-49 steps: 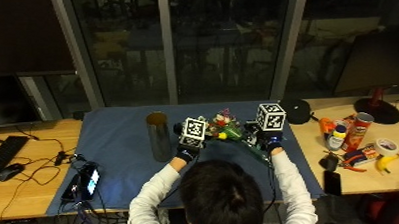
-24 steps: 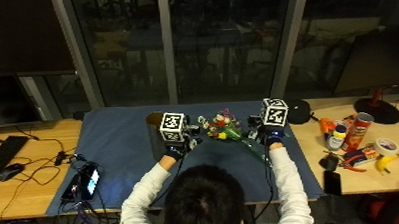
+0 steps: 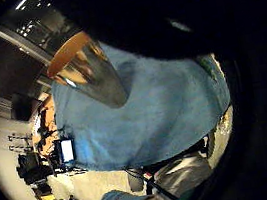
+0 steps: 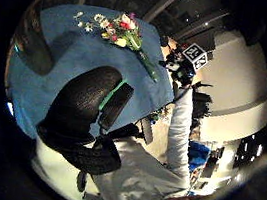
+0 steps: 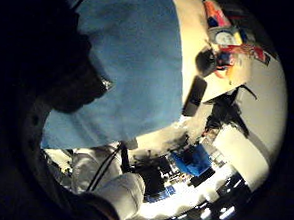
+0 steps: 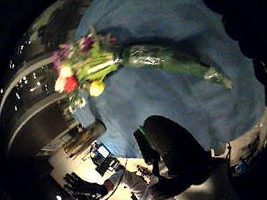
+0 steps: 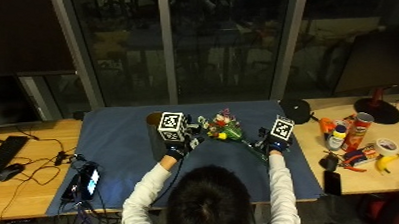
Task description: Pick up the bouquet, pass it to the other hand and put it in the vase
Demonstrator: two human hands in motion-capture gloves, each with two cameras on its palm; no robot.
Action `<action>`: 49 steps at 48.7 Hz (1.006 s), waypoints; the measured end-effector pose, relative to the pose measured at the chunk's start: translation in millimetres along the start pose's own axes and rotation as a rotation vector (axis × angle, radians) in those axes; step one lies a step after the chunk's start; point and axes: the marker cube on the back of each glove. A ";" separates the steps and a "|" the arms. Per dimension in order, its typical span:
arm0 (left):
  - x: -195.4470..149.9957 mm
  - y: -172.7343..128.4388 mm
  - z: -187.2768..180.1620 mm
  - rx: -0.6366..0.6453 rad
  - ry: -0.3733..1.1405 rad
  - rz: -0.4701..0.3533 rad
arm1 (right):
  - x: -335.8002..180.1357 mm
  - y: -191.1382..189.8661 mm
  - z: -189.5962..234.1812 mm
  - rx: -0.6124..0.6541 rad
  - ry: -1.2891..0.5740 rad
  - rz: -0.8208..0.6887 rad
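Outside view: sitting at the counter [image 7: 42, 167], both forearms reaching up over the blue cloth [image 7: 120, 140]. Bouquet [image 7: 226, 131] lying on the cloth between the two hands, blooms pointing away, wrapped stems angling toward the right hand [image 7: 275, 145]. Vase [image 7: 156, 136] standing upright on the cloth just beside the left hand [image 7: 178, 149], partly hidden behind it. Hovering near the stem end with the right hand, grip impossible to read here. Cans, a tape roll and a banana [image 7: 386, 163] lying well apart at the counter's right end; a phone [image 7: 89, 180] glowing at the cloth's left edge.

Left little finger side palm view: looking at the vase [image 3: 89, 73] close by, standing on the cloth [image 3: 161, 116] (metallic wall, orange inner rim).

Left thumb side palm view: showing curled gloved fingers [image 4: 85, 103] holding nothing, the bouquet [image 4: 121, 32] lying apart on the cloth.

Right little finger side palm view: showing bare cloth [image 5: 135, 54] and the cluttered counter end; nothing telling about the grip.

Right thumb side palm view: showing the bouquet [image 6: 118, 64] flat on the cloth, untouched, one gloved finger [image 6: 176, 149] bent over bare cloth beside it.
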 end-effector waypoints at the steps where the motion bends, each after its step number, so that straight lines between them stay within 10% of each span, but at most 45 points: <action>1: 0.0 0.2 0.3 -0.005 -0.002 0.000 | 1.4 -3.2 7.0 -0.009 -0.004 -0.001; 25: -12.0 3.3 -4.6 -0.068 -0.020 -0.038 | -22.8 -15.4 85.2 0.196 0.158 0.078; 38: -15.9 6.7 -1.8 -0.145 -0.028 -0.052 | -26.0 -17.5 64.7 0.668 -0.087 -0.061; 49: -27.9 -12.7 25.4 -0.249 0.056 -0.124 | -32.1 9.5 54.1 0.536 -0.553 -0.009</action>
